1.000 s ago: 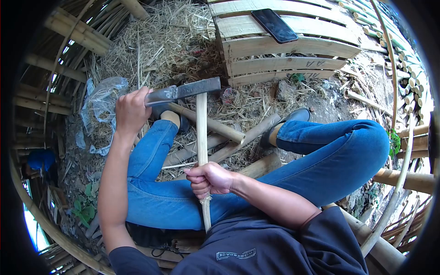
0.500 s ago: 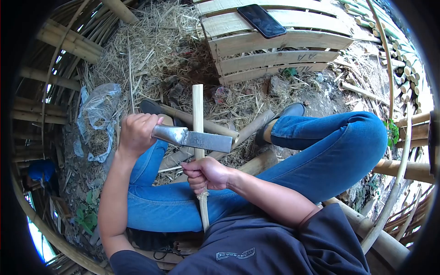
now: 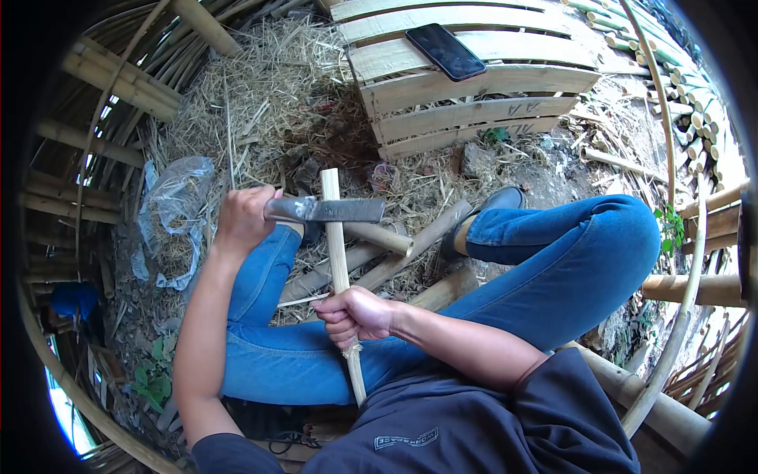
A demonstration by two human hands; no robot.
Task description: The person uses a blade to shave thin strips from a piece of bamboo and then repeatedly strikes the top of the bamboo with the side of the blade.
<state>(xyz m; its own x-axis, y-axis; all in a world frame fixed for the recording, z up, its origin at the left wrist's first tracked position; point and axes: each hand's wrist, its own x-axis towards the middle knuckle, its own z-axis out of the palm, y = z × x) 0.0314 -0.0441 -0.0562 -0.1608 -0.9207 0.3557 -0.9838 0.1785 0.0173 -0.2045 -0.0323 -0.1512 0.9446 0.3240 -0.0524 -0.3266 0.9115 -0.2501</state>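
My left hand (image 3: 243,217) is closed around the handle of a square-ended knife (image 3: 347,210) with a metal collar. Its blade lies across a pale split wooden stick (image 3: 338,265), near the far end. Whether the edge bites into the wood cannot be seen. My right hand (image 3: 355,317) grips that stick lower down, thumb toward the left. Below the fist, a rough frayed spot shows on the stick, and its near end reaches my shirt. My bent legs in blue jeans (image 3: 545,261) lie around the work.
A slatted wooden crate (image 3: 474,103) stands ahead, with a phone (image 3: 446,52) on top. Bamboo pieces (image 3: 418,245) lie between my feet. A clear plastic bag (image 3: 178,205) is at left on straw-covered ground. Cut bamboo poles (image 3: 703,118) are stacked at far right.
The knife has moved along the stick, away from my right hand, and its blade has turned to show less of its flat. The stick's far end has tilted slightly left and dropped nearer.
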